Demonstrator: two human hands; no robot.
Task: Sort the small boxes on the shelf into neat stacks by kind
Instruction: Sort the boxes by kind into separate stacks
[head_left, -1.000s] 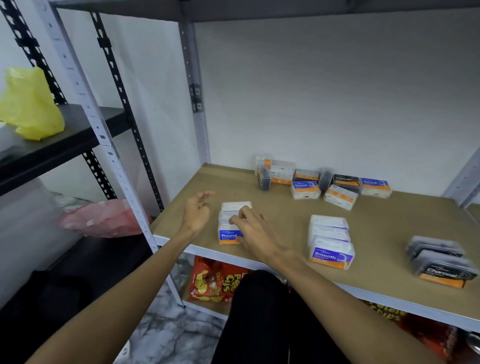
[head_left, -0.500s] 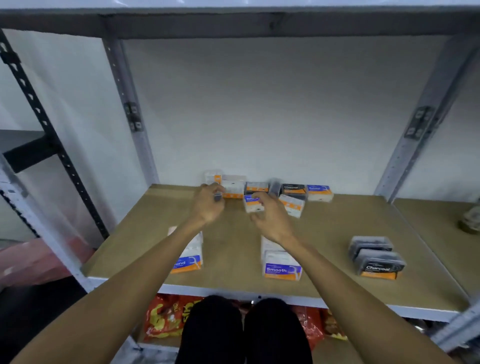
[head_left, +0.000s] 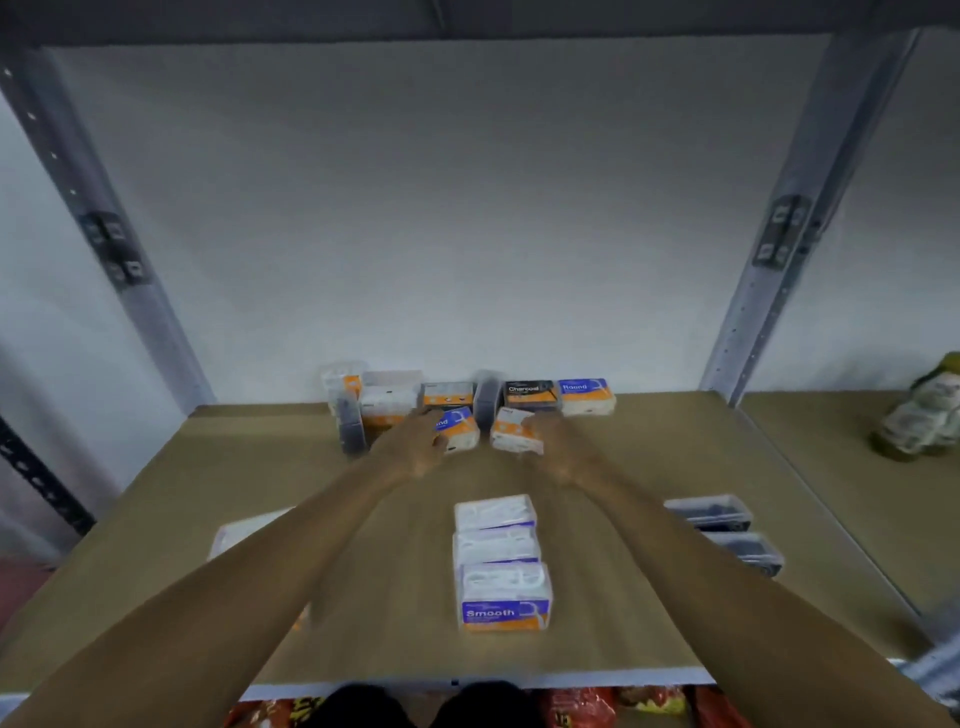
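Boxes | back of shelf (head_left: 171, 499), unsorted cluster | left hand (head_left: 415, 447) closed on Round box (head_left: 457, 427) | right hand (head_left: 558, 449) closed on white box (head_left: 511, 431) | risk: two-handed pull may drag neighbours beyond the fingers; upright dark box (head_left: 349, 431) left of grip may topple | label under right hand unreadable, mis-sort possible

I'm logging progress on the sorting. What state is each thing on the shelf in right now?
Left hand: closed on a Round box.
Right hand: closed on a white-and-orange box.
Smooth stack: stacked at front centre.
Dark boxes: grouped at front right.
Back row: unsorted, kinds mixed.
Front-left stack: mostly hidden by the forearm.
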